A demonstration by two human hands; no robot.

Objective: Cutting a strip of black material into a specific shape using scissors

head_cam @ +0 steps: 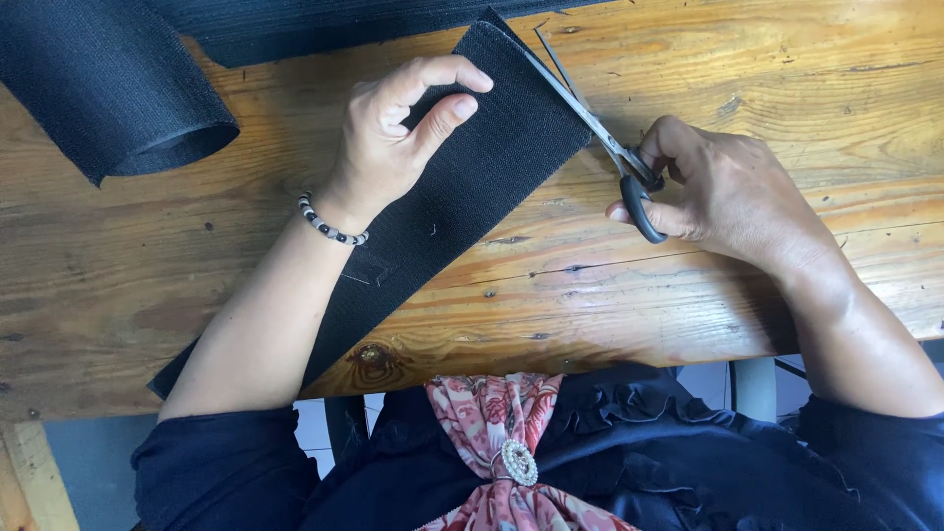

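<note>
A long black ribbed fabric strip [462, 187] lies diagonally across the wooden table [688, 285]. My left hand [398, 133], with a beaded bracelet on the wrist, pinches the strip's left edge near its far end. My right hand [723, 187] grips black-handled scissors [600, 133], fingers through the loops. The blades run along the strip's right edge toward its far corner, slightly parted at the tips.
A thick roll of the same black fabric [103, 84] sits at the far left, with more black material [344, 25] along the table's back edge. The strip's near end hangs over the table's front edge by my left elbow.
</note>
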